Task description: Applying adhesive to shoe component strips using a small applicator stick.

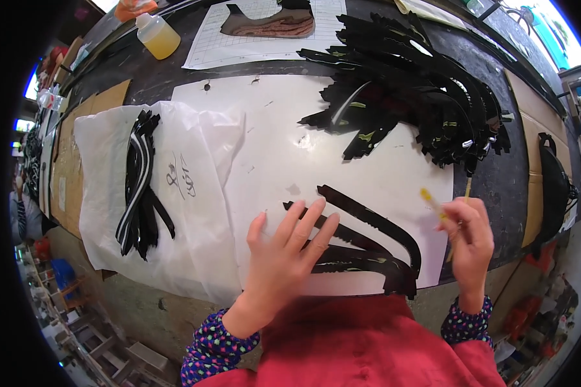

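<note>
My left hand lies over several curved black strips, its fingers spread and touching them on the white board. The strips fan out and meet at their right end, near the board's front edge. To the right, my right hand is raised and closed on a thin wooden stick with a dark upper end. From the same hand a short yellow-tipped piece sticks out to the left, blurred; its kind cannot be made out. Beyond that hand spreads a large pile of black cut pieces.
A bundle of black and white-edged strips rests on white sheeting at left. At the back stand a bottle of yellow liquid and a patterned cutout on gridded paper. Cardboard and a black piece lie at right.
</note>
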Demonstrator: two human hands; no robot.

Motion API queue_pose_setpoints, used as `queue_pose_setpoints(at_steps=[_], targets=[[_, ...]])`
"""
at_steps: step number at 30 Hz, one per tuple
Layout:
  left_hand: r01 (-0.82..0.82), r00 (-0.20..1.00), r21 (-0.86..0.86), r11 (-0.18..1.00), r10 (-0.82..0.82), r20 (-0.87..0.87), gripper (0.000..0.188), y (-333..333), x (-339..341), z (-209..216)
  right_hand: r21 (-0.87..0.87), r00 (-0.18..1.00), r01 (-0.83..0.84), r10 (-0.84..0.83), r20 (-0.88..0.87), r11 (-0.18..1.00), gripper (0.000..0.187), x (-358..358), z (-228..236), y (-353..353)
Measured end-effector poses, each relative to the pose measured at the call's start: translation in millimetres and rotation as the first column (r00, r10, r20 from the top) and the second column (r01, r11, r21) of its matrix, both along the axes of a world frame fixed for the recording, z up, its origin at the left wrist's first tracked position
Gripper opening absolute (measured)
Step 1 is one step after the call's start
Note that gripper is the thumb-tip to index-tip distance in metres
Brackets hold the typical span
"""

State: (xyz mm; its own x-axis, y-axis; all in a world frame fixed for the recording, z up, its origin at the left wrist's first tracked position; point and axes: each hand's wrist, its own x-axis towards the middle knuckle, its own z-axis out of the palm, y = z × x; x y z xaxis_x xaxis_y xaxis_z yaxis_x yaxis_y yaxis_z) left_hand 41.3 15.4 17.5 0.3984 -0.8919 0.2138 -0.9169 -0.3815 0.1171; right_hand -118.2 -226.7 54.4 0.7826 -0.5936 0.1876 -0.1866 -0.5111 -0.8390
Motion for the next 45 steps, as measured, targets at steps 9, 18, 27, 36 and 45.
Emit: queue_pose_setpoints(at_steps=[9, 18, 27, 36, 45], targets=[[0.011, 1.0, -0.006, 1.0, -0.011, 0.028, 0.044, -0.7, 10.9, 0.6, 0.128, 0.959, -0.271, 0.28, -0.052, 0.954, 0.032, 57.6, -12.1, 44.7], [0.008, 0.999, 0.027, 1.0, -0.009, 0.042, 0.039, -4.6, 14.6, -0.4, 0.059, 0.959, -0.237, 0.243, -0.144, 0.97, 0.036, 63.4, -12.2, 51.6], [-0.02, 1.0, 0.042, 0.999, 0.02, 0.004, 0.036, -7.2, 14.0, 1.8, 0.023, 0.959, -0.228, 0.229, -0.166, 0.973, 0.037, 64.5, -12.5, 55.6], [-0.041, 0.999, -0.018, 0.999, 0.041, -0.009, 0.033, -8.5, 16.3, -4.4, 0.012, 0.951, -0.248, 0.246, -0.19, 0.969, 0.039, 65.5, -9.3, 56.1], [-0.084, 0.991, 0.024, 0.996, 0.086, -0.099, 0.062, -10.1, 12.4, 0.7, -0.024, 0.95, -0.247, 0.238, -0.204, 0.969, 0.037, 63.8, -10.0, 58.9]])
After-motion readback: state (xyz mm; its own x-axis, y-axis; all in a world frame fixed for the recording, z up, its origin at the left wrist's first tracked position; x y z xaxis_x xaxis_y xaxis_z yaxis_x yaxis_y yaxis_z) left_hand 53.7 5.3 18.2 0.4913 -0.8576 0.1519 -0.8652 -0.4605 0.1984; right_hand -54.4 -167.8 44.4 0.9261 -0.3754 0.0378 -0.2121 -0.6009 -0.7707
